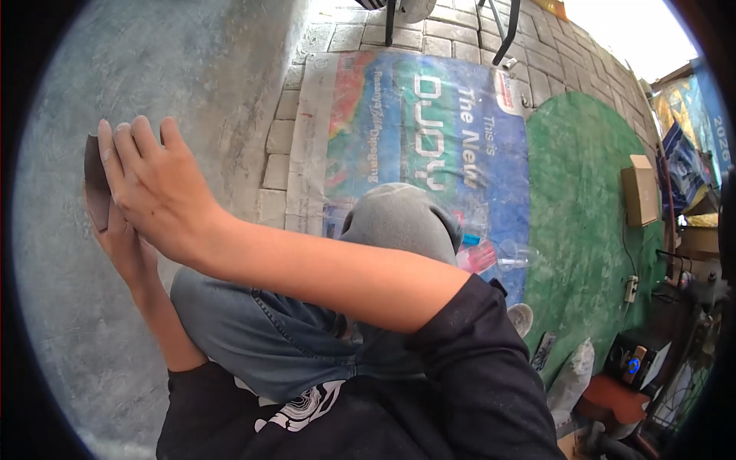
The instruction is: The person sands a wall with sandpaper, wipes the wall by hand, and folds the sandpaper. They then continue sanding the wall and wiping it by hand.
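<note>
A dark grey-brown flat piece [96, 182] with a slightly bent face is raised at the far left, above the grey floor. Its material cannot be made out for certain. My left hand [126, 247] grips its lower part from beneath, fingers wrapped at the edge. Crossing over from the other side, my right hand [159, 178] holds the piece along its right edge, back of the hand towards me and fingers pointing up. The right palm and part of the left hand are hidden.
A printed banner [429, 130] covers paving bricks ahead of my bent knees. On the right lies a green mat [579, 199] with a cardboard box [641, 192] and a power socket [631, 289]. Clear plastic cups [515, 254] stand beside my knee. Chair legs [506, 34] are at the top.
</note>
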Demonstrator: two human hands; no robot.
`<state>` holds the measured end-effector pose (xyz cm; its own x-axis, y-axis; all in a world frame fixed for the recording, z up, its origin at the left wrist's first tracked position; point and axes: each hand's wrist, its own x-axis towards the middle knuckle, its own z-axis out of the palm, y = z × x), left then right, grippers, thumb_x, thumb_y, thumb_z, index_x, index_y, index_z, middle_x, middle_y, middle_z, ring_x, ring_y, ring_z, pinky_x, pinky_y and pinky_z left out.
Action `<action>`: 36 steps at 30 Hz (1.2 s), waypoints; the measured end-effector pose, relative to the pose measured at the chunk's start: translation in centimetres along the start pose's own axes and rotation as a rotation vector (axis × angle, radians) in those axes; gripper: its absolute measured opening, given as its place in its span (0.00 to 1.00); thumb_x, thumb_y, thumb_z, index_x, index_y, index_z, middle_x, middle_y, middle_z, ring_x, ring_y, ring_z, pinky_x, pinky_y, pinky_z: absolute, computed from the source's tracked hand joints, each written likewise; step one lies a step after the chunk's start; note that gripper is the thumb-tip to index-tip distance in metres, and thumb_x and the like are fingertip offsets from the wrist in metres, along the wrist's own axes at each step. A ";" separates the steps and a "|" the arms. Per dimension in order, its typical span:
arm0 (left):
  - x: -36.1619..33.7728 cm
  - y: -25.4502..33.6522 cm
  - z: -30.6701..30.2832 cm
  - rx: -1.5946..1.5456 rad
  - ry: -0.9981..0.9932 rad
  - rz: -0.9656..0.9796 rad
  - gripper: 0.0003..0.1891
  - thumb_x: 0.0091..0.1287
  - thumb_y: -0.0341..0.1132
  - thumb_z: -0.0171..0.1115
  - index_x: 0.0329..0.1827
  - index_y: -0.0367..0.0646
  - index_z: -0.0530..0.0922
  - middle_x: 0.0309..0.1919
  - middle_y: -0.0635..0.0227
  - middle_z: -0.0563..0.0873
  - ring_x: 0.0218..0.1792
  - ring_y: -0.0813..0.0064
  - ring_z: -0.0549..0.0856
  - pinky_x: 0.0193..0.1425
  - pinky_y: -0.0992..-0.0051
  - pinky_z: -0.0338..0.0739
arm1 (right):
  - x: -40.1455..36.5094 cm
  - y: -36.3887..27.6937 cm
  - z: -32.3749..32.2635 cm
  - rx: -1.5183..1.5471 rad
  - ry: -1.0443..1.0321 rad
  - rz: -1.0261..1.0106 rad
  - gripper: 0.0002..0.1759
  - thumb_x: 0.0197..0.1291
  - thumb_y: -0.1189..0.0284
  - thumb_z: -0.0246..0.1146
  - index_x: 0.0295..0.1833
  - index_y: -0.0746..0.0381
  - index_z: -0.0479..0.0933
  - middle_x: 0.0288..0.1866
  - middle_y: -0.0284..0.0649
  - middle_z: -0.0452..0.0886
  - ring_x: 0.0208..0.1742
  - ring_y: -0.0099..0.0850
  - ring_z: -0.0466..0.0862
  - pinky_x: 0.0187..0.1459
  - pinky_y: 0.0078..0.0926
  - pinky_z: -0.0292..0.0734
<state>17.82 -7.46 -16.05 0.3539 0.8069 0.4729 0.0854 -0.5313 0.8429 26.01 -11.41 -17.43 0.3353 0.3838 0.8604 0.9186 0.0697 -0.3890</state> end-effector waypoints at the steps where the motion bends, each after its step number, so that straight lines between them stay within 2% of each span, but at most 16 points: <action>1: 0.0 -0.1 -0.1 0.013 -0.008 0.000 0.27 0.61 0.32 0.51 0.65 0.35 0.62 0.60 0.59 0.72 0.61 0.67 0.72 0.65 0.69 0.68 | 0.0 -0.2 0.1 0.006 0.005 0.013 0.29 0.50 0.71 0.56 0.58 0.76 0.68 0.42 0.45 0.75 0.43 0.34 0.72 0.45 0.30 0.67; 7: 0.4 -1.4 -1.1 -0.079 0.043 -0.052 0.27 0.62 0.32 0.54 0.64 0.35 0.61 0.59 0.57 0.72 0.59 0.66 0.74 0.64 0.69 0.69 | 0.2 0.6 1.6 -0.004 0.006 -0.006 0.31 0.49 0.65 0.61 0.58 0.71 0.69 0.44 0.44 0.76 0.46 0.36 0.73 0.47 0.30 0.68; 9: 1.1 -2.2 -2.1 -0.063 0.150 -0.012 0.25 0.65 0.34 0.54 0.63 0.35 0.63 0.60 0.56 0.70 0.58 0.64 0.74 0.63 0.67 0.68 | 0.9 2.8 1.2 0.014 -0.058 -0.204 0.39 0.44 0.53 0.67 0.57 0.69 0.70 0.48 0.45 0.76 0.53 0.39 0.74 0.52 0.32 0.69; 11: 1.5 -1.9 -2.9 0.168 0.240 0.129 0.22 0.67 0.34 0.52 0.62 0.35 0.64 0.59 0.56 0.71 0.58 0.63 0.74 0.64 0.67 0.68 | 3.0 6.3 -2.3 -0.013 -0.433 -0.155 0.45 0.38 0.44 0.70 0.55 0.68 0.72 0.47 0.46 0.78 0.55 0.39 0.76 0.52 0.32 0.72; 12: 1.6 -1.8 -3.3 0.384 0.326 0.267 0.20 0.68 0.34 0.51 0.61 0.35 0.65 0.58 0.55 0.72 0.58 0.63 0.74 0.64 0.67 0.67 | 4.9 7.6 -5.6 0.020 -0.851 0.023 0.38 0.45 0.47 0.68 0.52 0.69 0.74 0.43 0.48 0.80 0.50 0.35 0.79 0.48 0.30 0.74; 13: 1.6 -1.8 -4.0 0.509 0.335 0.379 0.19 0.69 0.33 0.50 0.61 0.35 0.66 0.59 0.56 0.73 0.61 0.62 0.72 0.65 0.68 0.65 | 5.0 9.9 -6.3 0.043 -0.982 0.186 0.33 0.45 0.42 0.65 0.44 0.62 0.80 0.42 0.46 0.82 0.41 0.36 0.83 0.39 0.35 0.79; 14: 1.8 -2.3 -5.0 0.519 0.332 0.382 0.19 0.69 0.33 0.50 0.61 0.35 0.66 0.59 0.56 0.73 0.61 0.62 0.72 0.65 0.68 0.65 | 4.0 12.1 -9.1 0.125 -1.058 0.331 0.34 0.48 0.44 0.64 0.48 0.63 0.78 0.42 0.50 0.81 0.40 0.35 0.83 0.39 0.36 0.79; 16: 2.6 -4.0 -7.6 0.688 0.261 0.556 0.18 0.70 0.29 0.45 0.62 0.39 0.68 0.59 0.61 0.74 0.62 0.65 0.72 0.66 0.69 0.65 | -3.7 17.1 -13.6 0.324 -0.542 0.356 0.33 0.52 0.48 0.63 0.49 0.68 0.76 0.44 0.50 0.81 0.43 0.36 0.82 0.44 0.33 0.76; 18: 3.2 -4.5 -8.8 0.824 0.235 0.720 0.20 0.68 0.27 0.46 0.63 0.43 0.67 0.60 0.65 0.74 0.63 0.66 0.70 0.67 0.65 0.64 | -13.5 19.2 -18.1 0.147 -0.355 0.712 0.22 0.56 0.58 0.63 0.46 0.66 0.77 0.43 0.48 0.81 0.45 0.37 0.81 0.48 0.31 0.73; 20: 3.7 -5.8 -10.4 0.959 0.201 0.881 0.22 0.66 0.25 0.47 0.65 0.47 0.67 0.62 0.70 0.73 0.65 0.67 0.69 0.68 0.62 0.63 | -27.1 20.0 -22.1 -0.195 -0.353 0.998 0.13 0.56 0.67 0.62 0.41 0.65 0.77 0.40 0.46 0.81 0.42 0.41 0.80 0.47 0.34 0.72; 22: 4.0 -8.2 -11.9 1.352 0.176 0.850 0.30 0.61 0.20 0.48 0.67 0.55 0.65 0.67 0.76 0.67 0.68 0.70 0.64 0.70 0.52 0.56 | -38.5 16.9 -26.2 -0.516 -0.522 0.792 0.16 0.54 0.71 0.60 0.48 0.64 0.72 0.48 0.52 0.73 0.45 0.49 0.78 0.46 0.40 0.73; 23: 3.8 -8.6 -11.9 1.357 0.169 0.846 0.30 0.61 0.20 0.48 0.67 0.55 0.65 0.67 0.76 0.67 0.68 0.70 0.64 0.70 0.52 0.56 | -40.0 13.6 -27.9 -0.502 -0.731 1.079 0.18 0.54 0.72 0.59 0.51 0.61 0.69 0.55 0.53 0.68 0.46 0.51 0.77 0.45 0.42 0.74; 26: 3.9 -9.6 -11.5 1.427 0.166 0.830 0.34 0.59 0.23 0.53 0.68 0.62 0.62 0.69 0.78 0.63 0.70 0.71 0.61 0.70 0.48 0.52 | -48.7 9.4 -31.2 -0.546 -0.804 1.214 0.19 0.58 0.68 0.55 0.56 0.58 0.66 0.60 0.53 0.67 0.46 0.52 0.78 0.42 0.41 0.75; 29: 4.0 -10.4 -11.2 1.543 0.181 0.785 0.32 0.64 0.31 0.52 0.71 0.64 0.56 0.71 0.76 0.58 0.72 0.69 0.55 0.71 0.49 0.48 | -51.9 5.4 -32.3 -0.523 -0.851 1.333 0.20 0.59 0.68 0.55 0.57 0.57 0.65 0.58 0.53 0.67 0.45 0.52 0.78 0.41 0.42 0.74; 34: 4.6 -11.0 -10.4 1.510 0.199 0.848 0.34 0.66 0.60 0.44 0.73 0.64 0.49 0.74 0.71 0.48 0.73 0.62 0.49 0.70 0.43 0.44 | -52.0 3.7 -32.3 -0.477 -0.859 1.379 0.21 0.60 0.67 0.54 0.59 0.56 0.63 0.56 0.53 0.68 0.43 0.52 0.77 0.40 0.42 0.74; 36: 4.8 -11.4 -10.5 1.473 0.203 0.851 0.34 0.65 0.60 0.46 0.73 0.64 0.51 0.73 0.70 0.50 0.73 0.63 0.51 0.70 0.44 0.39 | -51.7 4.0 -32.3 -0.476 -0.857 1.379 0.22 0.60 0.66 0.54 0.60 0.56 0.62 0.55 0.53 0.69 0.42 0.52 0.77 0.40 0.42 0.73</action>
<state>8.74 5.23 -20.72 0.6452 0.1480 0.7496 0.7118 -0.4729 -0.5193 19.08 -60.73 -52.83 0.8278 0.2812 -0.4854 0.0906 -0.9210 -0.3790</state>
